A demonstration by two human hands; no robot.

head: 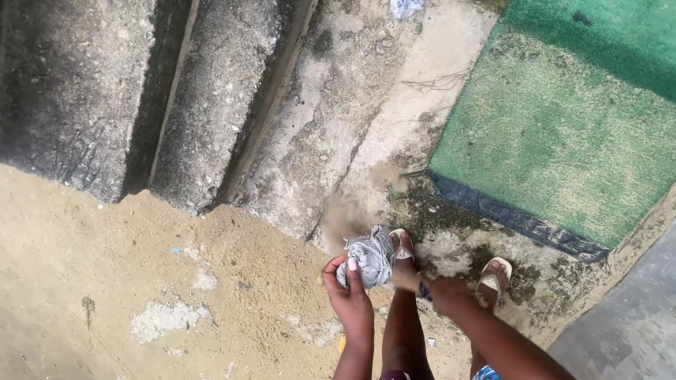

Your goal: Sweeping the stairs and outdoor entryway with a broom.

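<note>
While the person stands in sandals [495,274] on cracked concrete beside a green mat [573,124], the left hand [349,297] clutches a crumpled grey cloth [370,256] above the sand [89,288], and the right hand [443,292] pinches something small and dark.

crumpled blue-white wrapper [407,0] on concrete, top centre

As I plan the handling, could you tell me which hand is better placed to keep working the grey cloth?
Probably the left hand: it already grips the bunched grey cloth. The right hand sits beside it, fingers curled, apparently not on it.
</note>
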